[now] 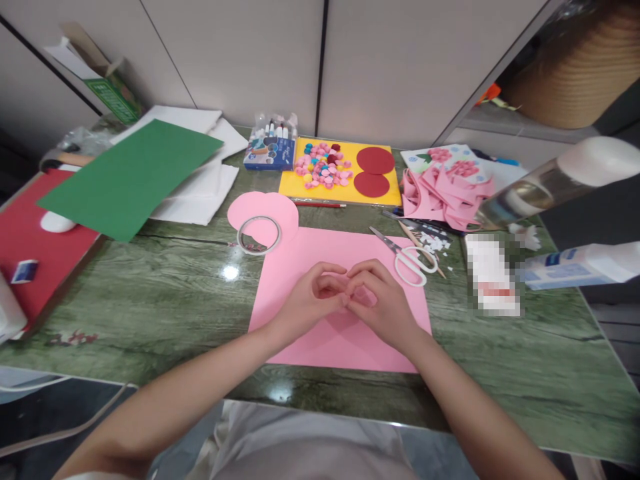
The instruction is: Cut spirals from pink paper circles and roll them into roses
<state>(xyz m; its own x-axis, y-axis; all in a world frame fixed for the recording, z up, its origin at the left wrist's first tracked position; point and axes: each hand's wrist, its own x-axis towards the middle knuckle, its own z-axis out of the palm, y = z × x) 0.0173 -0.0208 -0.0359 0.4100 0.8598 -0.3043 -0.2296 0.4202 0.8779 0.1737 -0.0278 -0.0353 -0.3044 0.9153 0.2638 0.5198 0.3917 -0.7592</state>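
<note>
My left hand (320, 293) and my right hand (383, 297) meet fingertip to fingertip above a large pink sheet (300, 347). A small pink paper piece (364, 295) shows between the fingers of my right hand, partly covered by them. The left thumb and fingers close in a pinch against the right fingertips; what lies between them is hidden. Scissors (413, 267) with white handles rest on the sheet's upper right part. At its upper left, a roll of tape (243, 241) lies over the edge of pink paper circles (265, 208).
Behind stands a marker box (270, 153) beside a yellow pad (345, 195) bearing pom-poms (323, 167) and dark red circles (375, 160). Pink scraps (445, 193) and bottles (580, 263) are at right. A green sheet (135, 173) and red board (40, 253) lie left.
</note>
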